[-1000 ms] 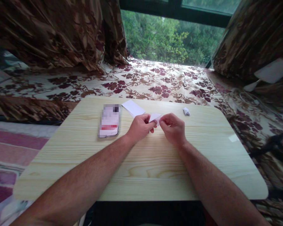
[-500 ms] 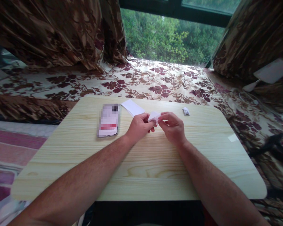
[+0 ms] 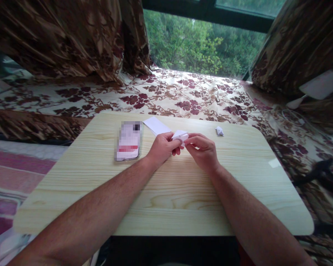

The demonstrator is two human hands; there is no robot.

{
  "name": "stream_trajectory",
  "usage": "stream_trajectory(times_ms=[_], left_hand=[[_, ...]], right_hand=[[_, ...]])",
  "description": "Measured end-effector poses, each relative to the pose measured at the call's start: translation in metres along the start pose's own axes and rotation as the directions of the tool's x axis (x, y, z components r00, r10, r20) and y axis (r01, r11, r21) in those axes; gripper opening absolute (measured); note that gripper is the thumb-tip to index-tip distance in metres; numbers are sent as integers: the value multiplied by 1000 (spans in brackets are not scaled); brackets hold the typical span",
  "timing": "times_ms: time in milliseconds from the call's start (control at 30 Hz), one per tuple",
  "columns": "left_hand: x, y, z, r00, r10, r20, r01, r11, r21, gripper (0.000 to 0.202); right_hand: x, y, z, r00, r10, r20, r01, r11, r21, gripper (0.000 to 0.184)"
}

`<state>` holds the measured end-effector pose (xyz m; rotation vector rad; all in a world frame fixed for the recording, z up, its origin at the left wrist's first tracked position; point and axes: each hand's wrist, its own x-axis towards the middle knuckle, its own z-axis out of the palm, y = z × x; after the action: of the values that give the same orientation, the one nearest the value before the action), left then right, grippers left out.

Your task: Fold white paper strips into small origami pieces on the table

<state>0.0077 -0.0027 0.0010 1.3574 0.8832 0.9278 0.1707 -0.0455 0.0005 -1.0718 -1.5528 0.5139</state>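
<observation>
A small folded piece of white paper (image 3: 180, 135) is pinched between both hands above the far middle of a pale wooden table (image 3: 166, 192). My left hand (image 3: 163, 147) grips its left side with thumb and fingers closed. My right hand (image 3: 201, 149) pinches its right side, fingers curled. Just behind the hands a flat white paper strip (image 3: 157, 126) lies on the table. A tiny folded white paper shape (image 3: 219, 130) sits alone at the far right of the tabletop.
A phone (image 3: 128, 141) lies face up to the left of my hands. Behind the table runs a floral-patterned bench cushion (image 3: 166, 94) under a window, with patterned curtains (image 3: 72, 37) on both sides. A white cable and adapter (image 3: 294, 103) lie at the right.
The folded paper has been turned and pressed smaller between the fingers, and both hands have drawn slightly closer together. Nothing else on the table has moved.
</observation>
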Motion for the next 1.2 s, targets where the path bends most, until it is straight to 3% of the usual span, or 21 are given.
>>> stream_trajectory(times_ms=[467, 733, 833, 933, 1033, 1200], left_hand=[[-1, 2, 1, 1000, -20, -1, 20, 1000, -8, 13], [-1, 5, 3, 1000, -9, -24, 7, 998, -60, 24], [-1, 4, 4, 999, -2, -41, 1, 1000, -22, 23], [-2, 4, 3, 1000, 15, -28, -14, 999, 30, 23], [-3, 4, 2, 1000, 18, -1, -18, 998, 59, 23], [-5, 7, 4, 1000, 16, -9, -15, 996, 92, 23]], right_hand=[[1, -2, -2, 998, -53, 18, 53, 998, -41, 15], [1, -6, -2, 1000, 11, 30, -10, 1000, -21, 13], [2, -6, 0, 993, 118, 10, -119, 985, 124, 10], [4, -4, 0, 953, 303, 8, -291, 908, 303, 13], [7, -2, -2, 907, 416, 70, -415, 847, 333, 17], [9, 0, -5, 854, 504, 134, -511, 761, 400, 26]])
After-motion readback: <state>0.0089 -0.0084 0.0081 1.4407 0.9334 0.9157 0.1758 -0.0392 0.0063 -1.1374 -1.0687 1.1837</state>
